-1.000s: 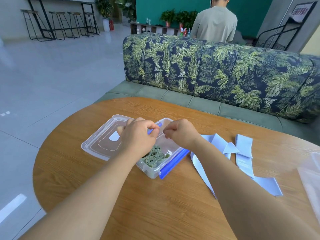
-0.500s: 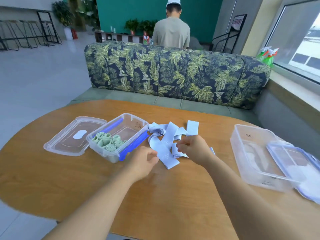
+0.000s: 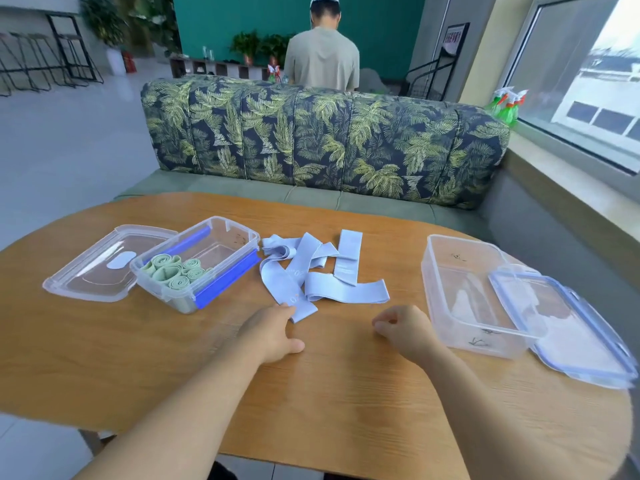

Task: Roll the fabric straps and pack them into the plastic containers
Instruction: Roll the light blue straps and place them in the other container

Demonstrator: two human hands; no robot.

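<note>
A loose pile of light blue fabric straps (image 3: 346, 292) lies in the middle of the round wooden table (image 3: 346, 410). To its left stands a clear plastic container (image 3: 242, 236) with blue clips, holding several rolled green straps (image 3: 173, 271). An empty clear container (image 3: 450, 271) stands on the right. My left hand (image 3: 273, 330) rests on the table with its fingertips touching the near end of one blue strap. My right hand (image 3: 403, 327) sits on the table between the pile and the empty container, fingers loosely curled, holding nothing.
The left container's clear lid (image 3: 90, 271) lies beside it at the far left. A blue-rimmed lid (image 3: 571, 334) leans on the right container. A leaf-print sofa (image 3: 325, 140) runs behind the table, and a person (image 3: 322, 60) stands beyond it, facing away.
Both hands left the green-strap container and came to the blue pile. My right hand let go of a blue strap and pulled back toward me; my left hand reached the strap's near end.
</note>
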